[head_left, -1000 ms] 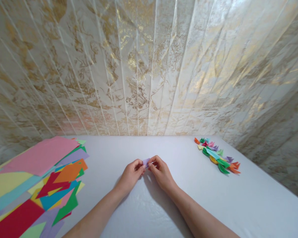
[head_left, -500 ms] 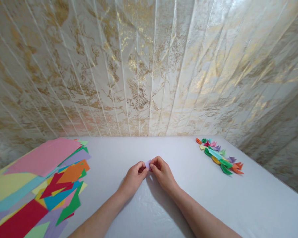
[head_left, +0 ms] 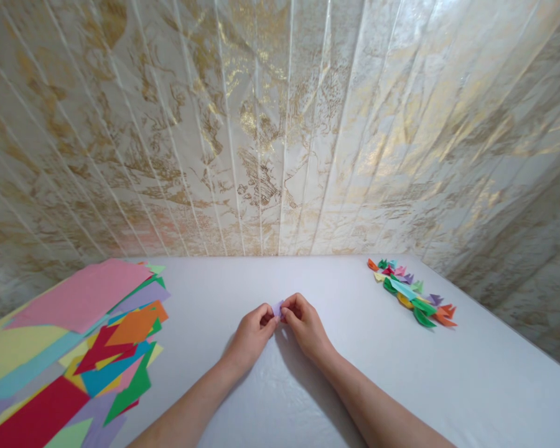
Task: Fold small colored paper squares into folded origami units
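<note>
A small piece of light purple paper (head_left: 278, 308) is pinched between my two hands, a little above the middle of the white table. My left hand (head_left: 254, 328) grips its left side with thumb and fingertips together. On the other side, my right hand (head_left: 304, 322) holds the right edge the same way. Most of the paper is hidden by the fingers, so its folds cannot be made out.
Coloured paper sheets and scraps lie at the left, with a large pink sheet (head_left: 81, 295), a red sheet (head_left: 37, 414) and an orange scrap (head_left: 137, 325). Several small folded paper figures (head_left: 404, 290) stand at the far right. A gold-patterned curtain (head_left: 261, 124) hangs behind the table (head_left: 205, 283).
My hands and the purple paper stay almost exactly where they were. The view has shifted very slightly.
</note>
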Demonstrator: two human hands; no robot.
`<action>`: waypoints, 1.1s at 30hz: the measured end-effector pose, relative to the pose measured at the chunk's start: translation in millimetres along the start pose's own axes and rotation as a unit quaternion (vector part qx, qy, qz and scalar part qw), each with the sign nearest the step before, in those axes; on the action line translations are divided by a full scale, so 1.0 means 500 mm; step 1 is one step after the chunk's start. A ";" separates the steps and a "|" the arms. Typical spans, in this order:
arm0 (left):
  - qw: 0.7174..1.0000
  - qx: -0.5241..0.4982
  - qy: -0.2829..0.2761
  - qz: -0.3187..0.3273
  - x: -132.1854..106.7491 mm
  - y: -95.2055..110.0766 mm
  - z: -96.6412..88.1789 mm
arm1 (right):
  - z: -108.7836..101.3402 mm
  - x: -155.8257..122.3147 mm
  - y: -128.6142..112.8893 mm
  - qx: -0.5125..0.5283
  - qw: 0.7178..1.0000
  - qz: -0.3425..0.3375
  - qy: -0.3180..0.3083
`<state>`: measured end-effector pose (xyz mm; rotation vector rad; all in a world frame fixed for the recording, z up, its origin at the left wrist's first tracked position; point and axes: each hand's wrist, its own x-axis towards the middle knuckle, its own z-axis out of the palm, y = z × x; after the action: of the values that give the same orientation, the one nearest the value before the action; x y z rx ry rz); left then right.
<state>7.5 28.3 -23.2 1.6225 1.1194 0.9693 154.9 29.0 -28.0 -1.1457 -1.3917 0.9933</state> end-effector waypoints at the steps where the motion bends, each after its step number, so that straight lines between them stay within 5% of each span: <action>1: 1.000 0.004 0.000 0.001 0.000 0.000 0.000 | 0.000 0.000 0.001 -0.003 1.000 -0.002 0.000; 5: 0.999 0.041 0.015 0.014 -0.003 0.001 0.001 | -0.005 0.002 0.000 -0.032 0.999 -0.010 0.006; 10: 0.974 0.166 0.116 0.098 -0.010 0.003 -0.007 | -0.015 -0.003 -0.007 -0.188 0.982 -0.025 0.002; 18: 0.941 0.305 -0.013 0.146 -0.019 0.011 -0.001 | -0.021 -0.003 -0.006 -0.358 0.932 -0.060 -0.007; 33: 0.898 0.430 -0.037 0.091 -0.055 0.055 0.025 | -0.028 0.006 0.009 -0.362 0.930 -0.064 0.001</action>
<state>18.0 -5.8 -3.3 2.4784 1.4709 0.5139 169.5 32.5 -30.1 -1.5486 -1.8757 0.3686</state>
